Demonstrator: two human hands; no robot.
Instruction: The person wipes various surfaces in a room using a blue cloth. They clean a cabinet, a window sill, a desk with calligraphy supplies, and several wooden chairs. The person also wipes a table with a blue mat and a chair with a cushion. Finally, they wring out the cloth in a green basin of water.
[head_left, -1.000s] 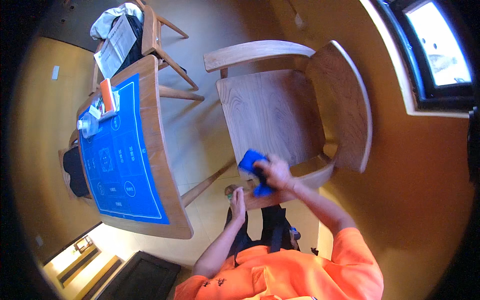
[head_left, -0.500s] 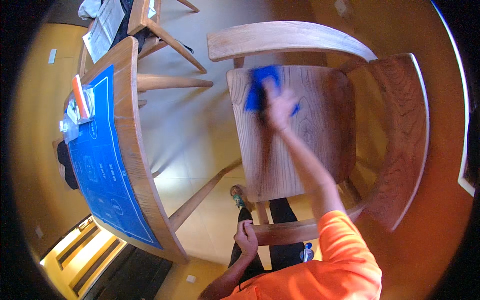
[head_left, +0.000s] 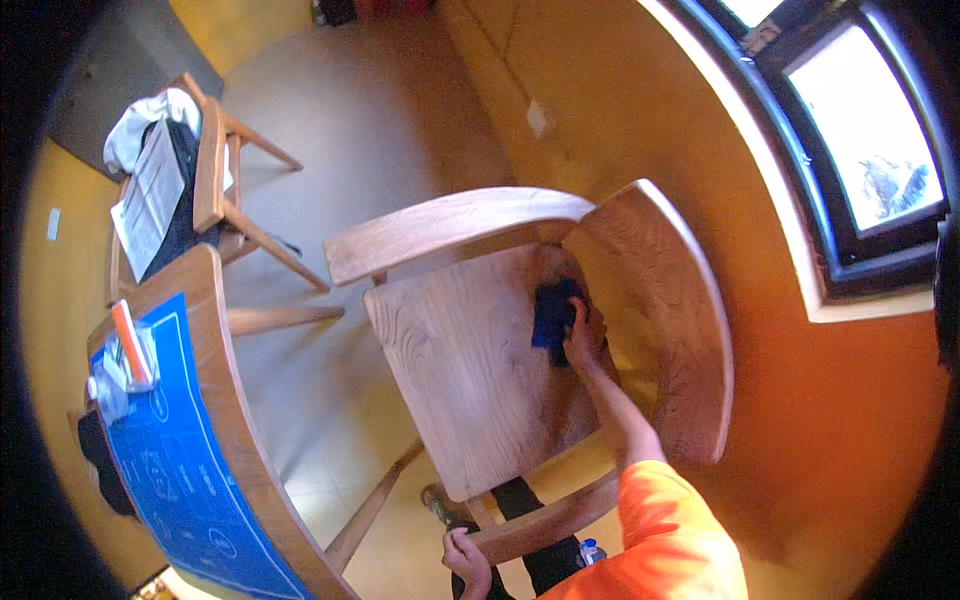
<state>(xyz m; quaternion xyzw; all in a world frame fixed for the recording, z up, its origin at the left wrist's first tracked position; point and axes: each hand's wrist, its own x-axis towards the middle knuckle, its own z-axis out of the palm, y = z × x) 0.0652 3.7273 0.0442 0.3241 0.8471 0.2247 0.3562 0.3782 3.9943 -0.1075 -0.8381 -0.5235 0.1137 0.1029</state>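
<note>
My right hand is closed on a dark blue cloth and presses it to the wooden chair's seat, near the edge beside the curved backrest. Part of the cloth lies hidden beneath my fingers. At the lower edge of the view, my left hand wraps round the end of the chair's near armrest. The chair stands in front of my legs, its seat showing a wavy grain.
On the left is a wooden table with a blue printed mat, a clear bottle and an orange-and-white item. Another chair holds papers and clothing. An orange wall and window bound the right.
My right hand has slid the cloth across the seat, from its far left part to its right edge. The view has shifted, bringing in the window. My left hand stays on the armrest.
</note>
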